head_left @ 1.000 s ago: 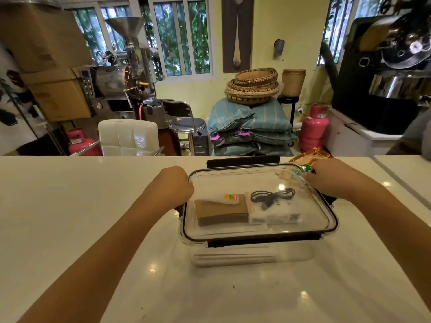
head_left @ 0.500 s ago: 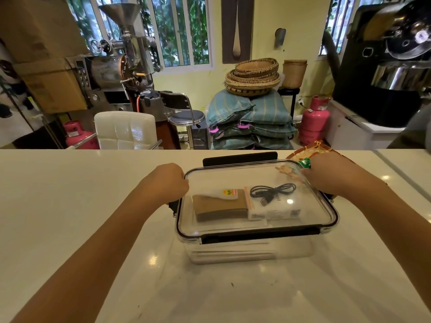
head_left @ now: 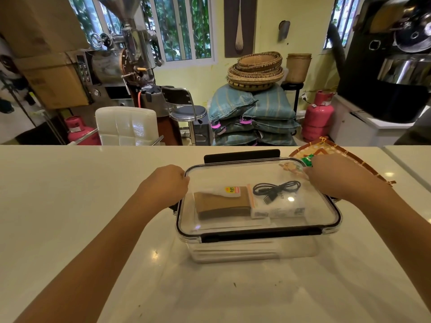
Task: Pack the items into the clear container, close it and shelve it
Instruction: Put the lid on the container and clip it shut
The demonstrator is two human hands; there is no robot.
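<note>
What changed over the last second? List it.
Little changed. The left hand and right hand stay at the side edges of the lid on the clear container. The far latch remains up; cable and brown packet unmoved.

worktop [head_left: 70,206]: white, glossy | clear container [head_left: 256,250]: lidded, middle, toward the far edge | woven mat [head_left: 326,148]: far edge, just right of the container
</note>
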